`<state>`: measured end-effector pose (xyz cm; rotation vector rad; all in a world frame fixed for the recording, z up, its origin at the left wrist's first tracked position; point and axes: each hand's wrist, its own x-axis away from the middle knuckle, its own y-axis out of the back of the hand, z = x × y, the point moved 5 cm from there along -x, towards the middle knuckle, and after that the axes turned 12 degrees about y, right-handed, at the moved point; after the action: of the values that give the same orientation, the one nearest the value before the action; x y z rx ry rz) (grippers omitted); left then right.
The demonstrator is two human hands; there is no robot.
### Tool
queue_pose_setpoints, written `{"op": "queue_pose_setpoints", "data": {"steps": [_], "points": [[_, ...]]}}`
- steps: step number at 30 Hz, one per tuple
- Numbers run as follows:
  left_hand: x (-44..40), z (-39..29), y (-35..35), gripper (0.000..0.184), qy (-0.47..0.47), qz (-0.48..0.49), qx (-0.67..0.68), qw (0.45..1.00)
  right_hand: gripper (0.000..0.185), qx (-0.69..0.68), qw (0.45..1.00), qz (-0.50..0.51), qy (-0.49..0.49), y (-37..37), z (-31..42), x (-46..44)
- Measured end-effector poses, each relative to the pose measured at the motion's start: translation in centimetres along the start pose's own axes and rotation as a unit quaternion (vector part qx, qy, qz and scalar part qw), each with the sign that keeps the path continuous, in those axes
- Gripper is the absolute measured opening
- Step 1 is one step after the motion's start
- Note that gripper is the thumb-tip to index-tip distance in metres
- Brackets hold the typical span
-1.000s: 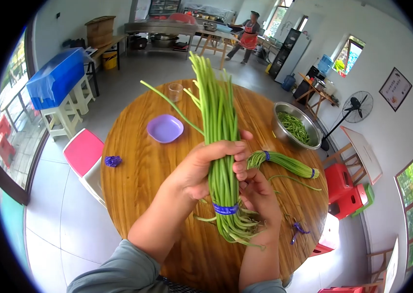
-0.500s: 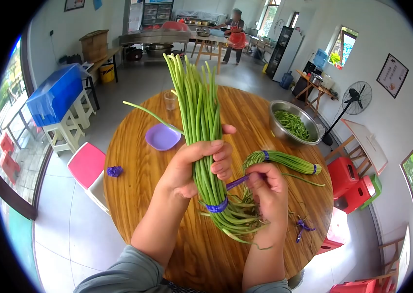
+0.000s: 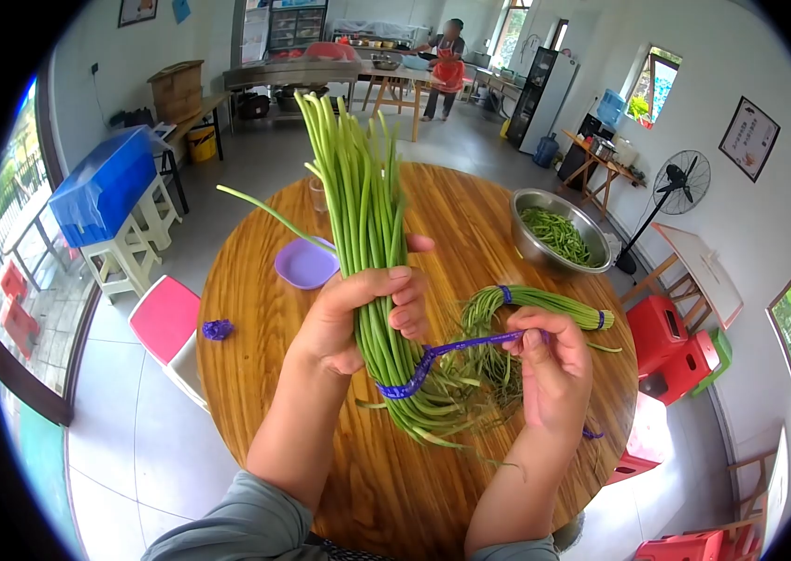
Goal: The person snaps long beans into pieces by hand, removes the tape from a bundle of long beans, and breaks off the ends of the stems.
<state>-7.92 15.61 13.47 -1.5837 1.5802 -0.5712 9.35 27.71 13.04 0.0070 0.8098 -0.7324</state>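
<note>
On a round wooden table (image 3: 255, 374) in a tiled, white-walled kitchen room, the left hand (image 3: 372, 313) wraps an upright bunch of long green stems (image 3: 363, 224) above the wood while the raised right hand (image 3: 549, 365) pinches its purple printed tape (image 3: 475, 343).

- A person (image 3: 448, 70) in a red apron, at the back
- A blue box (image 3: 104, 182) on white stools (image 3: 117, 260)
- A brown box (image 3: 177, 90) on a bench (image 3: 194, 119); a yellow bucket (image 3: 202, 145) below
- A standing fan (image 3: 681, 182)
- A framed sign (image 3: 749, 138) on the wall (image 3: 694, 122)
- A fridge (image 3: 545, 101)
- Red stools (image 3: 659, 335)
</note>
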Motion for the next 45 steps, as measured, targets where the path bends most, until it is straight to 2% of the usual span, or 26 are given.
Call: {"op": "queue_pose_setpoints", "data": {"steps": [4,6,8,10,12,14,17,18,20,22,24,25,28,30,31,32,33,34,36,37,38,39,40,42,43,45], "points": [[0.0,-0.6,0.2,0.041,-0.053,-0.039,-0.030,0.997,0.012,0.005,0.999,0.002,0.033,-0.6,0.4,0.0],[0.0,-1.0,0.1,0.041,-0.074,-0.060,-0.039,0.995,0.014,-0.035,0.995,-0.078,0.058,-0.4,1.0,0.3],[0.2,-1.8,0.9,0.042,-0.127,-0.179,-0.102,0.970,0.013,0.001,0.994,-0.060,0.095,0.1,2.4,0.2],[0.1,-2.0,1.3,0.040,-0.132,-0.175,-0.091,0.971,0.013,0.033,0.989,-0.044,0.134,-0.1,3.9,0.4],[0.6,-2.7,1.4,0.041,-0.191,-0.200,-0.115,0.954,0.013,0.059,0.985,0.017,0.163,-1.6,5.4,0.9],[0.8,-2.9,1.5,0.040,-0.213,-0.207,-0.108,0.949,0.011,0.035,0.984,0.026,0.173,-2.2,6.2,1.5],[1.5,-3.4,1.4,0.038,-0.309,-0.235,-0.065,0.919,0.006,0.004,0.960,0.209,0.185,-3.9,6.6,2.5],[1.6,-3.5,1.2,0.038,-0.312,-0.236,-0.065,0.918,0.006,0.002,0.960,0.212,0.185,-4.1,6.9,2.7],[2.2,-4.0,1.2,0.045,-0.360,-0.250,-0.024,0.899,0.004,0.052,0.938,0.318,0.132,-5.7,7.3,3.4],[2.7,-4.4,1.0,0.045,-0.374,-0.243,-0.015,0.895,0.009,0.033,0.940,0.302,0.158,-6.7,7.5,3.9],[3.2,-4.5,0.8,0.045,-0.388,-0.232,0.005,0.892,0.018,0.094,0.910,0.389,0.111,-7.7,7.6,4.7],[3.5,-4.6,0.6,0.045,-0.390,-0.231,0.010,0.891,0.021,0.108,0.915,0.381,0.080,-7.9,7.5,5.5],[4.1,-4.8,1.3,0.040,-0.387,-0.223,0.081,0.891,0.014,0.116,0.890,0.440,0.025,-7.9,7.3,7.6],[3.9,-5.4,3.1,0.032,-0.367,-0.206,0.154,0.894,0.020,0.080,0.896,0.437,-0.016,-6.3,7.0,10.4],[3.8,-5.8,4.1,0.012,-0.357,-0.194,0.174,0.897,0.015,0.098,0.905,0.404,-0.093,-4.9,6.5,11.3],[3.9,-6.3,4.9,0.011,-0.354,-0.194,0.164,0.900,0.012,0.124,0.908,0.362,-0.170,-3.0,6.3,12.1],[4.3,-6.6,5.2,0.009,-0.353,-0.195,0.166,0.900,0.009,0.160,0.918,0.298,-0.208,-1.3,6.8,12.5],[4.5,-7.0,5.9,0.006,-0.358,-0.167,0.147,0.907,0.017,0.158,0.920,0.223,-0.283,1.6,6.9,13.5],[4.4,-7.6,7.0,0.008,-0.319,-0.091,0.179,0.926,0.025,0.145,0.964,0.143,-0.170,3.7,9.3,12.5],[4.7,-7.8,6.6,0.008,-0.325,-0.104,0.169,0.925,0.033,0.217,0.955,0.144,-0.141,4.9,10.3,11.1],[4.7,-7.7,6.2,0.008,-0.305,-0.091,0.143,0.937,0.065,0.203,0.975,0.062,-0.072,6.1,11.5,11.4],[4.8,-7.8,6.0,0.007,-0.331,-0.106,0.129,0.929,0.083,0.234,0.967,0.031,-0.098,8.4,12.3,10.8],[4.6,-7.9,5.9,0.008,-0.319,-0.054,0.125,0.938,0.071,0.243,0.965,0.003,-0.099,9.6,13.0,9.9],[4.7,-7.5,5.6,0.010,-0.333,-0.093,0.133,0.929,0.059,0.292,0.947,-0.035,-0.128,13.3,13.1,8.6],[4.7,-7.4,5.4,0.010,-0.334,-0.093,0.138,0.928,0.059,0.297,0.946,-0.033,-0.128,14.9,12.6,8.5],[4.8,-7.3,5.4,0.009,-0.340,-0.122,0.128,0.924,0.045,0.346,0.917,-0.073,-0.182,19.4,10.9,8.6]]}}
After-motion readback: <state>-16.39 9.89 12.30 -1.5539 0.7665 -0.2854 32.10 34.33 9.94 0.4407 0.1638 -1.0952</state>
